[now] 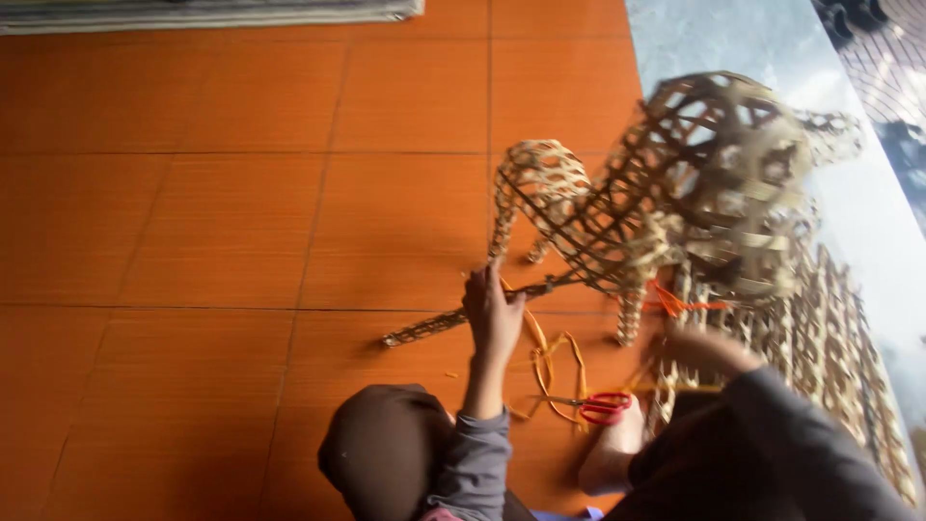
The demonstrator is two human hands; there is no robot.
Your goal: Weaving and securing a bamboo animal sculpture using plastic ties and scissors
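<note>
A woven bamboo animal figure point(666, 193) stands on the orange tiled floor point(241, 222), with an open lattice body and thin legs. A long woven strip point(434, 325), like a tail, runs from its body down to the floor on the left. My left hand point(492, 309) is closed around this strip near the body. My right hand point(699, 347) is blurred, low by the figure's nearer legs; what it holds cannot be made out. Loose yellow-orange strips point(555, 362) lie curled on the floor between my hands.
Red-handled scissors point(598, 405) lie on the floor beside my bare foot point(612, 453). More woven lattice pieces point(839, 357) rest at the right on a pale glossy sheet point(868, 212). A grey mat edge point(212, 12) lies along the top left.
</note>
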